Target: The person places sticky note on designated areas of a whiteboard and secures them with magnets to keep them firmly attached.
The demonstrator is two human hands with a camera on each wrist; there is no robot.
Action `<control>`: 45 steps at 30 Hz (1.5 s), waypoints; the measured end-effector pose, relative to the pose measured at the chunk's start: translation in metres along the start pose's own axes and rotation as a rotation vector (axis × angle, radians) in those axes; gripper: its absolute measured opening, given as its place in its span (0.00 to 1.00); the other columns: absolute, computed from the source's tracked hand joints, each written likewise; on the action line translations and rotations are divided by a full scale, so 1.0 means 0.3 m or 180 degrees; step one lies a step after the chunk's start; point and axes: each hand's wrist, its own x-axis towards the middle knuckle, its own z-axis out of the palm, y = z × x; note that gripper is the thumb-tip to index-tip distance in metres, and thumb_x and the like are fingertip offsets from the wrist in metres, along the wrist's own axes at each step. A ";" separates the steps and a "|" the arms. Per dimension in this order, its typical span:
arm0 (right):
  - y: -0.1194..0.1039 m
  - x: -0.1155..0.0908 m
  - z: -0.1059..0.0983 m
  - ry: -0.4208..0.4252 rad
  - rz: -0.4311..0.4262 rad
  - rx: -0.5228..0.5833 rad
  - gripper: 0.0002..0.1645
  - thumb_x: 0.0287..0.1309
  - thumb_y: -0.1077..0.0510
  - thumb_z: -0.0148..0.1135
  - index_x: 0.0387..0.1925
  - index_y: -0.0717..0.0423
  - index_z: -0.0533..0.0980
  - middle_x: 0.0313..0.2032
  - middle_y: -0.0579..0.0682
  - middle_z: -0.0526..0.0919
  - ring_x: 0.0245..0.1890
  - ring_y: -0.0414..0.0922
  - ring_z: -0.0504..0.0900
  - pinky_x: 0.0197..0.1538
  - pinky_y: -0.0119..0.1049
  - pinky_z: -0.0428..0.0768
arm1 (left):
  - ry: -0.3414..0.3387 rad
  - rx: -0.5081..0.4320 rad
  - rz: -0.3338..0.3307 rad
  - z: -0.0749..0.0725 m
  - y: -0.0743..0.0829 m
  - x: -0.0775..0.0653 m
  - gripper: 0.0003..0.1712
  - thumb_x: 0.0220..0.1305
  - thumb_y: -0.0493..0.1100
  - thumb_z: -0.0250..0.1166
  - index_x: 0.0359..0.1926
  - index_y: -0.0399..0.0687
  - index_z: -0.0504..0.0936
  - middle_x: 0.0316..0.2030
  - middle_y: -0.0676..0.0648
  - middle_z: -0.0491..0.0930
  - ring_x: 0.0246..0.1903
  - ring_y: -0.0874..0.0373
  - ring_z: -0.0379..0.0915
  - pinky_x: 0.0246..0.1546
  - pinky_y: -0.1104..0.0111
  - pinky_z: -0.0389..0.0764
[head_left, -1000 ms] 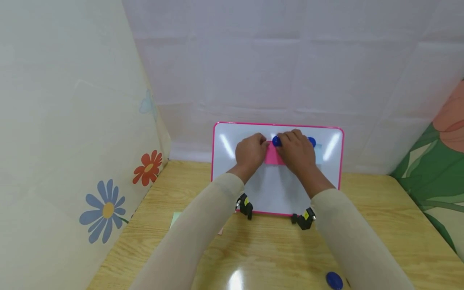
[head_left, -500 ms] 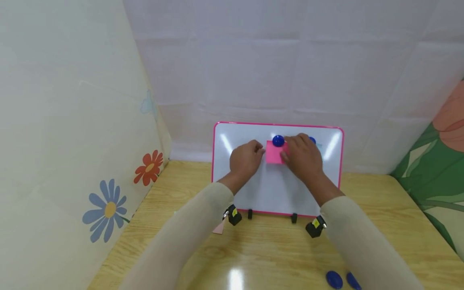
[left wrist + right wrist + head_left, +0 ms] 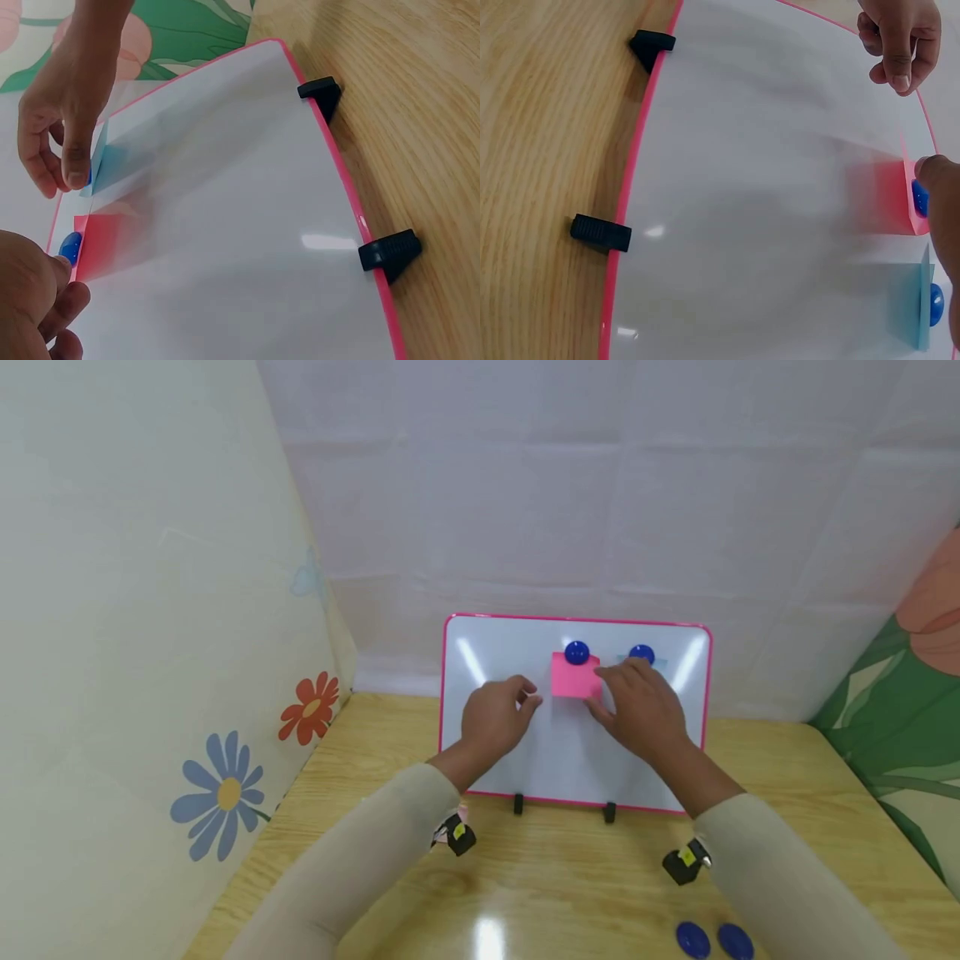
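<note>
A pink sticky note (image 3: 574, 680) hangs on the pink-framed whiteboard (image 3: 555, 752), with a round blue magnet (image 3: 577, 652) at its top edge. To its right, a second blue magnet (image 3: 642, 652) holds a light blue note (image 3: 910, 307), mostly covered by my right hand in the head view. My left hand (image 3: 495, 717) hovers left of the pink note, fingers loosely bent and holding nothing. My right hand (image 3: 647, 710) is at the note's right side, thumb and fingers spread apart with nothing between them. In the left wrist view, the pink note's lower part (image 3: 99, 244) stands off the board.
Two blue magnets, one left (image 3: 692, 940) and one right (image 3: 736, 942), lie on the wooden table (image 3: 570, 877) at the front. Black feet (image 3: 518, 804) support the board's lower edge. A pale pink paper (image 3: 462, 814) shows beside the left wrist camera.
Both hands have drawn back from the pink note, the left one down and left, the right one down and right. The magnet on the note now shows fully, released by the right hand.
</note>
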 end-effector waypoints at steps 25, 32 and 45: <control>0.023 -0.171 -0.022 -0.0032 -0.0215 0.0145 0.34 0.57 0.42 0.76 0.59 0.57 0.79 0.50 0.56 0.84 0.54 0.56 0.77 0.54 0.53 0.79 | -0.0193 -0.0191 0.0170 -0.086 -0.073 -0.117 0.14 0.71 0.51 0.67 0.51 0.50 0.86 0.38 0.55 0.87 0.27 0.61 0.71 0.31 0.64 0.75; 0.038 -0.213 -0.024 -0.0002 -0.0234 0.0170 0.35 0.56 0.43 0.77 0.59 0.56 0.79 0.52 0.56 0.84 0.55 0.56 0.77 0.54 0.54 0.80 | -0.0325 -0.0223 0.0223 -0.100 -0.084 -0.151 0.14 0.72 0.51 0.67 0.50 0.49 0.86 0.39 0.55 0.86 0.31 0.60 0.74 0.33 0.65 0.76; 0.050 -0.286 -0.035 -0.0154 -0.0154 0.0174 0.34 0.55 0.44 0.77 0.58 0.58 0.79 0.53 0.57 0.83 0.56 0.58 0.77 0.53 0.56 0.80 | -0.0402 -0.0344 0.0255 -0.117 -0.118 -0.223 0.12 0.72 0.49 0.67 0.48 0.47 0.87 0.39 0.54 0.86 0.33 0.56 0.78 0.35 0.63 0.78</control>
